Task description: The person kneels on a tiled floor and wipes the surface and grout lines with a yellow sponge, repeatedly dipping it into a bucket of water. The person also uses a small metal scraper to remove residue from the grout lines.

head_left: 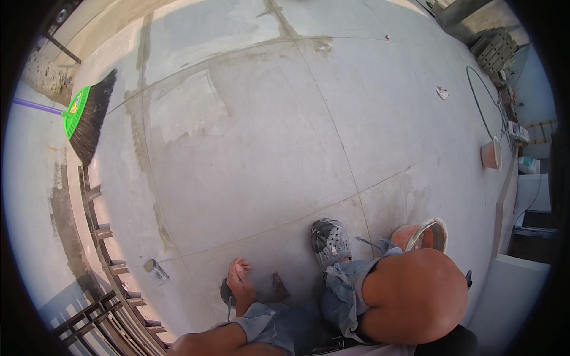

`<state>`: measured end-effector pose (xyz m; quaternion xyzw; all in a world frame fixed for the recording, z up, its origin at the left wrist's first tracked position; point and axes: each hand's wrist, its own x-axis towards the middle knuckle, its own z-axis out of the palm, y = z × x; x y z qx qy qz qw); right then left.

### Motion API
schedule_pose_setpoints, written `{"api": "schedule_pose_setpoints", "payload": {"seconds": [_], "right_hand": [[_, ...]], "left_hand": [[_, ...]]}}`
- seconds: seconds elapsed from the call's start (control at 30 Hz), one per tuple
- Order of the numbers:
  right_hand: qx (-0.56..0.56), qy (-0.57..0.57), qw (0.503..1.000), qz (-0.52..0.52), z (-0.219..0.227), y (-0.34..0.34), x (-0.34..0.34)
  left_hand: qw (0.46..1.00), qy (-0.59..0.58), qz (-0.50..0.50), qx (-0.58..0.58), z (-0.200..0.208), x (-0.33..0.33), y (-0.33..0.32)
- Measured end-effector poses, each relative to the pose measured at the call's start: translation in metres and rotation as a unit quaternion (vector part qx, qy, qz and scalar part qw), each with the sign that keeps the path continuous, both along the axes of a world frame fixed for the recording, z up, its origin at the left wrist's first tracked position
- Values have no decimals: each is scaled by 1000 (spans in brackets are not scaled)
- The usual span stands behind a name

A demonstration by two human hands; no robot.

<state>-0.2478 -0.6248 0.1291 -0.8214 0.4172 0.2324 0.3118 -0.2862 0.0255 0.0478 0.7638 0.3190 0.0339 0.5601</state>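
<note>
Low and left of centre, my left hand (240, 283) shows beyond my denim-covered left leg. Its fingers are curled together, and anything inside them is too small or hidden to make out. Right beside it is a dark, rounded thing (227, 292), partly covered by the hand. A dark reddish-brown piece (279, 286) lies on the grey concrete floor (255, 172) a little to the right of the hand. Farther left rests a small grey, flat-looking object (156, 271). My right hand is out of sight.
My right foot wears a grey-black clog (330, 240). Close by stands an orange bucket (409, 236); a smaller pot (491, 154) sits farther right, near a black hose (478, 104). At left are a green-headed broom (89, 115) and metal railing (98, 231). A crumpled scrap (442, 92) lies far right.
</note>
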Motion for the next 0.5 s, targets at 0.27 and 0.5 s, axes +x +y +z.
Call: {"api": "schedule_pose_setpoints", "payload": {"seconds": [0.27, 0.5], "right_hand": [[-123, 112, 929, 332, 232, 74, 208], [11, 15, 743, 669, 256, 395, 318]], "left_hand": [[998, -25, 22, -50, -10, -18, -6], [983, -108, 78, -126, 2, -31, -5]]}}
